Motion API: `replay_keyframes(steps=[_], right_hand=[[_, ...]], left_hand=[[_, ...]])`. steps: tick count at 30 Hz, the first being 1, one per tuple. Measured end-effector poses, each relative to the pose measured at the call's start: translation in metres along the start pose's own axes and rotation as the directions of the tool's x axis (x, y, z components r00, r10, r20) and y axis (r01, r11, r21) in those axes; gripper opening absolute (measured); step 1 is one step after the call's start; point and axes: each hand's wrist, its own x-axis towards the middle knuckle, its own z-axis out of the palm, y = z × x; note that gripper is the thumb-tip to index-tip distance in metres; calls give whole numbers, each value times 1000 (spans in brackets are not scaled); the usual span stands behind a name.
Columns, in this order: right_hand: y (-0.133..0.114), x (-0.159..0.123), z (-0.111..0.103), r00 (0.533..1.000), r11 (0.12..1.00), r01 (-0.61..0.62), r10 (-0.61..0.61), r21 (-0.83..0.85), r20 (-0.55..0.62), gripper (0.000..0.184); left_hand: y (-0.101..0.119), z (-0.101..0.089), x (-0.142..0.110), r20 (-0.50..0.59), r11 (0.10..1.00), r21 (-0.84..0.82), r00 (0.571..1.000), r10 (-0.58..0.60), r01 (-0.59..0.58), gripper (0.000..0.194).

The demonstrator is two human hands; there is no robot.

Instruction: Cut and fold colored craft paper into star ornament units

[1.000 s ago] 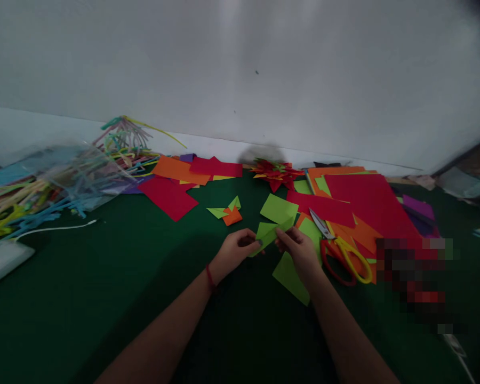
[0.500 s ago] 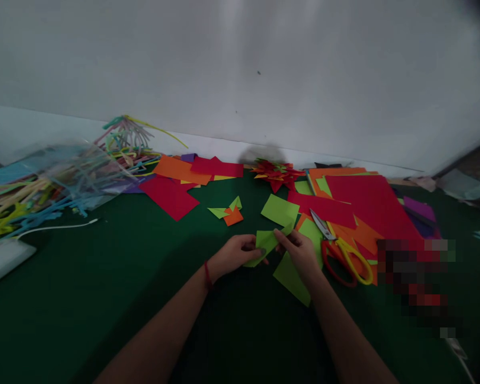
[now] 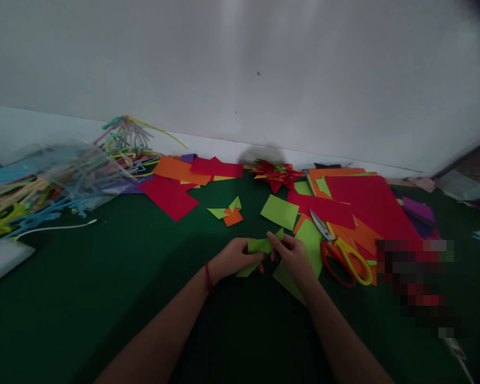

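Observation:
Between my two hands is a green sheet of paper (image 3: 258,246), bent along its length. My left hand (image 3: 241,258) pinches its left part, thumb on top. With thumb and fingertips, my right hand (image 3: 290,253) grips the right end. Some of the sheet is hidden behind the fingers. Just beyond my hands lies a flat green paper square (image 3: 280,212). A small folded green and orange paper piece (image 3: 232,215) rests to its left. More green paper (image 3: 292,277) lies partly under my right hand. Scissors (image 3: 344,256) with red and yellow handles lie to the right, blades partly apart.
A layered red, orange and green paper flower (image 3: 278,173) stands near the wall. Large red sheets (image 3: 360,197) are stacked at right. Red and orange paper pieces (image 3: 180,170) lie at back left. Pipe cleaners (image 3: 64,186) and a white power strip (image 3: 6,261) occupy the left.
The green sheet has come slightly down and left in my hands and looks narrower, more folded over. My right hand has shifted a little left. Other things stay put.

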Motion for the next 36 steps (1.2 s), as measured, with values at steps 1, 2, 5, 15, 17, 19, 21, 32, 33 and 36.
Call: replay_keyframes(steps=[1,2,5,15,17,19,21,32,33,36], right_hand=[[1,0,-1,1000,1000,-4,4,3,-6,33],[1,0,-1,1000,1000,-8,8,7,-10,33],[3,0,-1,1000,999,-26,26,35,-9,32],[6,3,-5,995,998,-51,53,24,-86,34],[6,3,-6,993,997,-70,73,29,-94,33],[7,3,-5,991,997,-73,76,32,-106,33],[8,3,-5,991,997,-68,72,37,-112,33],[16,14,-22,952,981,-61,112,183,-284,36],[17,14,-23,951,980,-66,118,188,-284,36],[17,15,-23,949,982,-85,131,168,-286,37]], left_hand=[[1,0,0,3,1000,3,1000,10,-10,21],[2,0,0,9,1000,7,1000,19,-19,20],[4,0,-1,15,999,25,999,32,-33,19],[-4,-1,2,37,999,-13,999,30,-29,19],[-3,-1,1,48,1000,-5,999,21,-20,19],[-1,-1,1,44,1000,-2,999,7,-7,20],[0,0,1,33,1000,-6,999,-15,15,22],[-10,-2,3,65,999,-17,997,-47,48,32],[-10,-2,3,59,999,-21,997,-47,49,32],[-8,-2,3,38,998,-40,998,-42,43,32]])
